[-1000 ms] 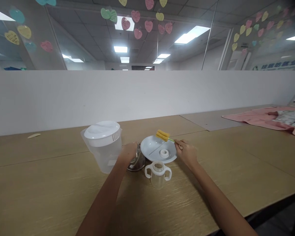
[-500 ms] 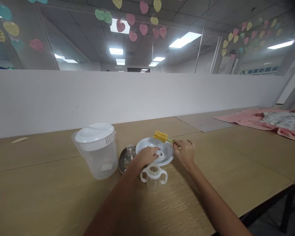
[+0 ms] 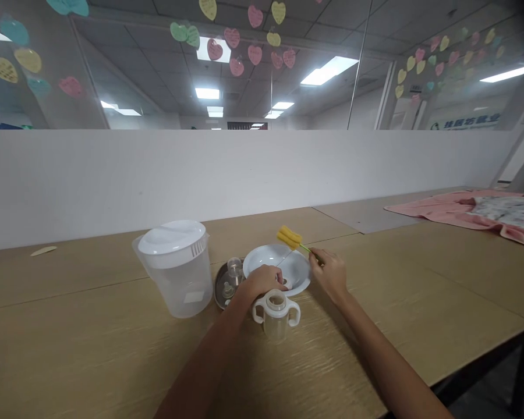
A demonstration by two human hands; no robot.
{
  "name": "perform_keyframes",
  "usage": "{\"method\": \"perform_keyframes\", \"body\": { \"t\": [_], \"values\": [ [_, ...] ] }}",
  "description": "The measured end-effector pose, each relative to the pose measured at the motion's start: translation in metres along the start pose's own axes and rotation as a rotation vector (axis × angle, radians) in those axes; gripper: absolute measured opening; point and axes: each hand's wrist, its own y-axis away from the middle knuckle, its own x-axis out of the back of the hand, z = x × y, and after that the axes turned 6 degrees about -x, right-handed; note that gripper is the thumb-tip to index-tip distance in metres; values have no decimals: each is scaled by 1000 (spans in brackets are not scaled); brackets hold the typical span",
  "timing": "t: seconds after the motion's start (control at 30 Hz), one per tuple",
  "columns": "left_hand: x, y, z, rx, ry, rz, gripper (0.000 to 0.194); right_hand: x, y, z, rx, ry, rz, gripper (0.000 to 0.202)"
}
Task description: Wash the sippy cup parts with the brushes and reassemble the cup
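So your right hand has the brush by its green handle, fingers pinched together around it near the end. The yellow sponge head points off to your left and sits in the air above the far edge of the bowl, not down in it.

Your left hand is over the near left part of that white bowl, fingers bent down at the small white ring. Your hand covers most of the ring, so I can't tell whether you're actually pinching it or just touching it.

The bottle is standing upright on the desk right in front of the bowl, on your side, with its mouth open and a white handle sticking out each way. Neither hand is on it.

Just left of the bowl you've got the metal tray, partly behind your left hand and forearm. There's a clear cap in it plus a nipple. Left of that is the big see-through jug with its white lid on. Way over to the right, a pink cloth is spread on the desk.
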Motion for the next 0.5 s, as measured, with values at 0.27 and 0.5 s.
{"method": "perform_keyframes", "body": {
  "t": [0.27, 0.5],
  "values": [
    [31, 16, 3, -95, 154, 175, 29, 11, 2, -11, 55, -123, 159, 23],
    [69, 56, 29, -190, 526, 194, 30, 3, 10, -15, 136, -102, 136, 23]
  ]
}}
